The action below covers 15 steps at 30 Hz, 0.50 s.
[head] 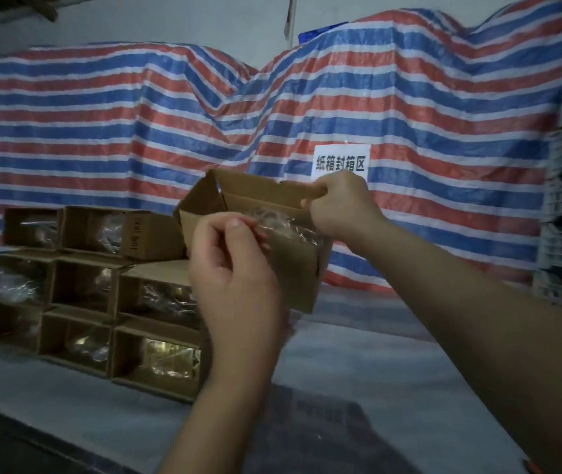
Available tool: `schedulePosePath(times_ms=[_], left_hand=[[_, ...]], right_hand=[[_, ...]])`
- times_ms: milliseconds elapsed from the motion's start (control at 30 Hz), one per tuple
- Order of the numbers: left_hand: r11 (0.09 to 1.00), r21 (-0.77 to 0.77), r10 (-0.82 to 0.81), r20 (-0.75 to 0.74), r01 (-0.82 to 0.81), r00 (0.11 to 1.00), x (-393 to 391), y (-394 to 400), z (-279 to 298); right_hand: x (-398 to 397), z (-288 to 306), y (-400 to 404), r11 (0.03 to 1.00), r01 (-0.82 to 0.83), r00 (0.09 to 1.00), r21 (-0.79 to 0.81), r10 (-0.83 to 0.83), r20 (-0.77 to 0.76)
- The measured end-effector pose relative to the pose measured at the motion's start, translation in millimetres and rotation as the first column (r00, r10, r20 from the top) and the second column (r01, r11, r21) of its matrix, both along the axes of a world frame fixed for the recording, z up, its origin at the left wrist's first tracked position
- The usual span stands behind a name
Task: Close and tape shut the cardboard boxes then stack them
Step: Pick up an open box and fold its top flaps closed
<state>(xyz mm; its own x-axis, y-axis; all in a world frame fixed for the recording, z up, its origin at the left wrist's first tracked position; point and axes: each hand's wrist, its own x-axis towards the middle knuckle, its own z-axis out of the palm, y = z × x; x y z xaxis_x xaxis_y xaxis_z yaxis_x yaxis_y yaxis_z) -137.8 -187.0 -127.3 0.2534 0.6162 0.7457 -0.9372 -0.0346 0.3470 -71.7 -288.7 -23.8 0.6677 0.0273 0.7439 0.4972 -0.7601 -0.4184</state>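
The left hand pinches clear plastic at the open box, held above the table; the right hand grips its far flap. Stacked open boxes sit left, a striped tarp behind.

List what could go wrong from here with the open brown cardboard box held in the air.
1. The open brown cardboard box is held tilted above the table, so the clear plastic-wrapped contents may slide out.
2. The right hand grips only a flap edge, which may bend or tear.
3. The left hand pinches the plastic, which could get trapped under the flaps.
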Motion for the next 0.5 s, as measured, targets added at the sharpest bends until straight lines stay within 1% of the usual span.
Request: schedulePosePath(times_ms=[67, 133, 167, 200, 233, 267, 300, 333, 367, 400, 433, 467, 500], left_hand=[[0.974, 0.130, 0.182, 0.039, -0.186, 0.982, 2, 7, -6], [0.921, 0.199, 0.329, 0.062, -0.335, 0.942, 9, 9, -7], [0.899, 0.226, 0.369, 0.075, -0.376, 0.927, 14, 7, -8], [0.891, 0.254, 0.371, 0.067, -0.375, 0.926, 20, 5, -12], [0.899, 0.293, 0.329, 0.034, -0.324, 0.944, 27, 2, -16], [0.916, 0.337, 0.243, -0.040, -0.216, 0.969, 34, -1, -24], [0.930, 0.366, 0.104, -0.147, -0.044, 0.984, 43, -6, -30], [0.915, 0.360, -0.069, -0.301, 0.180, 0.951, 55, -12, -32], [0.878, 0.292, -0.205, -0.485, 0.379, 0.850, 69, -20, -27], [0.829, 0.259, -0.234, -0.644, 0.496, 0.728, 78, -26, -23], [0.747, 0.288, -0.242, -0.722, 0.600, 0.648, 83, -27, -22], [0.711, 0.193, -0.311, -0.776, 0.676, 0.549, 94, -29, -25], [0.684, 0.192, -0.268, -0.831, 0.704, 0.487, 101, -36, -28]], right_hand=[[-15, -10, -32, 0.999, 0.007, 1.000, 0.037, -0.006, -0.025], [-28, -19, -62, 0.998, 0.047, 0.997, 0.050, -0.044, -0.060], [-33, -26, -76, 0.997, 0.067, 0.994, 0.047, -0.063, -0.084], [-37, -33, -89, 0.996, 0.085, 0.990, 0.038, -0.080, -0.113], [-41, -42, -100, 0.995, 0.101, 0.985, 0.026, -0.096, -0.145], [-43, -51, -111, 0.993, 0.114, 0.977, 0.016, -0.109, -0.182], [-44, -61, -119, 0.992, 0.122, 0.968, 0.009, -0.117, -0.220], [-44, -69, -127, 0.991, 0.131, 0.958, 0.006, -0.125, -0.257], [-43, -78, -134, 0.990, 0.141, 0.946, 0.007, -0.133, -0.296], [-40, -85, -141, 0.989, 0.146, 0.931, 0.010, -0.133, -0.340], [-38, -92, -146, 0.989, 0.147, 0.911, 0.020, -0.128, -0.392], [-36, -98, -153, 0.989, 0.147, 0.885, 0.034, -0.116, -0.452], [-33, -104, -159, 0.988, 0.145, 0.853, 0.054, -0.098, -0.512]])
